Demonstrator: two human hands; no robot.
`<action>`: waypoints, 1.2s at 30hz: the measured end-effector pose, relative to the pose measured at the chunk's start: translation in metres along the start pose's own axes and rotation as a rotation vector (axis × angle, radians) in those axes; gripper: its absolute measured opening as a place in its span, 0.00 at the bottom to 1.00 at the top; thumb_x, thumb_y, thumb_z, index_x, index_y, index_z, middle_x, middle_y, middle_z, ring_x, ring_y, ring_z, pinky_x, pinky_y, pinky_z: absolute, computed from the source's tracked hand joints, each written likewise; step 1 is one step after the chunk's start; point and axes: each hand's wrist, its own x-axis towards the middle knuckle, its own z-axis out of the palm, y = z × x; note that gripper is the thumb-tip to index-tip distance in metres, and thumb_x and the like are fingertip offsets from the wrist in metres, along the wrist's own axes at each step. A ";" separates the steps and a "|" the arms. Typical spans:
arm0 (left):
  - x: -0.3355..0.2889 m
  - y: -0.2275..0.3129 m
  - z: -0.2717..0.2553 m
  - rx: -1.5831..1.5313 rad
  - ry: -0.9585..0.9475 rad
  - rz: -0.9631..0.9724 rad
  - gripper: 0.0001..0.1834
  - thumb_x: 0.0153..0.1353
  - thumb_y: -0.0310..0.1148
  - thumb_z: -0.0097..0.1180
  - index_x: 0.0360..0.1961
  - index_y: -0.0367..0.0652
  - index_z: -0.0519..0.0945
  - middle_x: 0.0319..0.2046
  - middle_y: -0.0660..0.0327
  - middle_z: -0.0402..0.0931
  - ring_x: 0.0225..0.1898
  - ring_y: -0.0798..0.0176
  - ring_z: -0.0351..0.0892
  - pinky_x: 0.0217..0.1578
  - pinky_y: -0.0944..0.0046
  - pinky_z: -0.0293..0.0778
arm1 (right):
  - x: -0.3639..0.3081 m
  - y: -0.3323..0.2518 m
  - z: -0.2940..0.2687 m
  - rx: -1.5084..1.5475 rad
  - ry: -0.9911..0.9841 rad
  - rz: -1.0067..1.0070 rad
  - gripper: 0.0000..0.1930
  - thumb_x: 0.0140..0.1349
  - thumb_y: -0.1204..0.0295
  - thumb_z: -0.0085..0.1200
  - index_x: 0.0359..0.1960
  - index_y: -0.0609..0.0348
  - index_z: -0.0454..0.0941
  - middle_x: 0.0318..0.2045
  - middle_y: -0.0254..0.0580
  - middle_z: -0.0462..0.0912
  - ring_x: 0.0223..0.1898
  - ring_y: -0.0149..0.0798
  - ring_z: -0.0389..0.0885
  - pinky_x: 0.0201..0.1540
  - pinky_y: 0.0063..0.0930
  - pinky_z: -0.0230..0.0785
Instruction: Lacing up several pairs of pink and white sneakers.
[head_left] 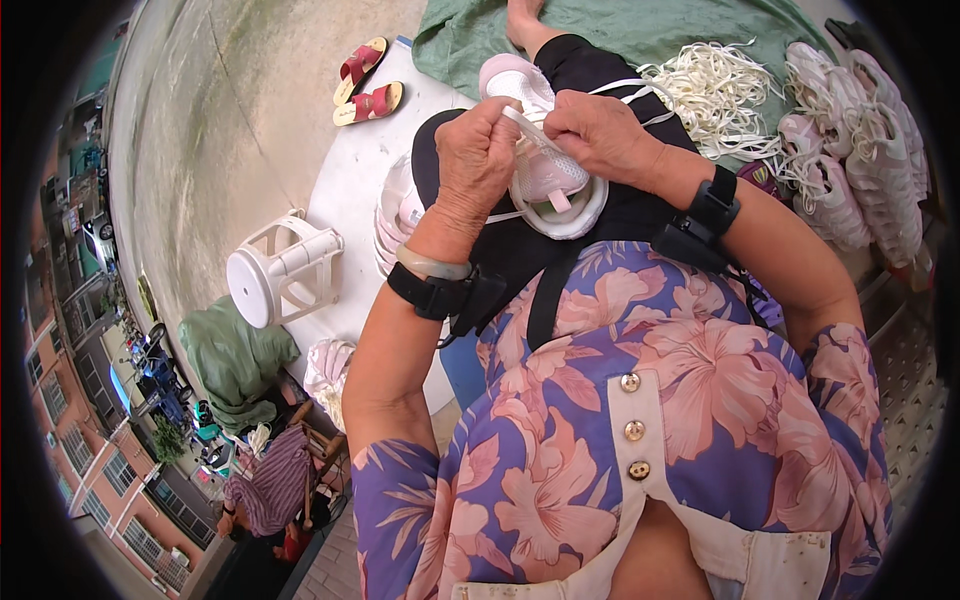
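Note:
A white and pink sneaker (558,190) rests on my black-trousered lap, its heel opening turned toward me and a pink tab showing at the tongue. A flat white shoelace (535,132) runs over its upper between my hands. My left hand (476,150) is closed, pinching the lace at the sneaker's left side. Close by on the right, my right hand (603,136) is also closed on the lace, and loose white lengths trail out beyond it. The fingers hide part of the eyelets. Another pale pink shoe toe (512,78) shows just past my hands.
A heap of white laces (715,95) lies on green cloth (460,40). Several pale sneakers (875,150) are piled at the right, more shoes (393,220) beside my left arm. A white stool (265,285) and red sandals (368,104) are left. Another person (275,480) is lower left.

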 end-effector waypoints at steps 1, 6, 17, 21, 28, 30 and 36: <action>0.000 0.000 0.000 0.000 0.000 -0.002 0.09 0.60 0.25 0.47 0.36 0.33 0.78 0.18 0.65 0.73 0.16 0.76 0.68 0.17 0.76 0.65 | 0.001 -0.001 0.001 -0.043 -0.007 -0.027 0.06 0.51 0.69 0.47 0.25 0.53 0.76 0.26 0.41 0.74 0.32 0.46 0.75 0.35 0.37 0.67; 0.001 0.003 0.002 -0.022 0.000 0.002 0.08 0.60 0.26 0.47 0.35 0.34 0.78 0.19 0.65 0.74 0.16 0.76 0.69 0.18 0.76 0.66 | 0.005 0.005 0.007 0.083 -0.059 -0.031 0.04 0.48 0.73 0.50 0.26 0.57 0.75 0.26 0.42 0.74 0.32 0.45 0.74 0.35 0.34 0.66; -0.010 0.008 -0.011 0.409 0.055 0.159 0.10 0.44 0.24 0.53 0.31 0.41 0.75 0.32 0.57 0.75 0.32 0.58 0.73 0.36 0.64 0.69 | 0.004 -0.009 -0.011 0.055 -0.159 0.139 0.08 0.46 0.70 0.49 0.28 0.59 0.74 0.28 0.47 0.77 0.34 0.50 0.76 0.38 0.40 0.67; -0.034 -0.002 -0.005 0.432 -0.068 0.041 0.08 0.42 0.26 0.57 0.27 0.41 0.74 0.41 0.54 0.72 0.42 0.50 0.70 0.45 0.58 0.66 | -0.002 -0.002 -0.005 -0.007 -0.093 0.104 0.08 0.46 0.70 0.49 0.28 0.59 0.74 0.28 0.49 0.77 0.34 0.51 0.76 0.38 0.40 0.67; -0.038 -0.022 0.006 0.154 -0.060 -0.028 0.09 0.47 0.23 0.55 0.32 0.41 0.73 0.45 0.53 0.69 0.39 0.59 0.72 0.41 0.64 0.69 | 0.006 0.006 0.010 0.260 -0.076 0.258 0.07 0.43 0.73 0.51 0.25 0.59 0.77 0.25 0.48 0.79 0.31 0.48 0.78 0.37 0.35 0.69; -0.039 -0.024 0.010 0.131 -0.060 -0.017 0.09 0.48 0.22 0.54 0.32 0.40 0.73 0.45 0.54 0.69 0.37 0.62 0.72 0.39 0.66 0.70 | 0.007 0.012 0.013 0.327 -0.098 0.278 0.07 0.42 0.74 0.52 0.26 0.59 0.78 0.25 0.47 0.79 0.30 0.45 0.78 0.36 0.32 0.69; -0.041 -0.028 0.013 0.099 -0.060 0.009 0.07 0.50 0.21 0.53 0.32 0.39 0.72 0.46 0.53 0.68 0.34 0.65 0.73 0.37 0.68 0.70 | 0.006 0.010 0.014 0.389 -0.144 0.338 0.05 0.43 0.78 0.54 0.25 0.59 0.76 0.23 0.38 0.78 0.27 0.32 0.75 0.33 0.24 0.68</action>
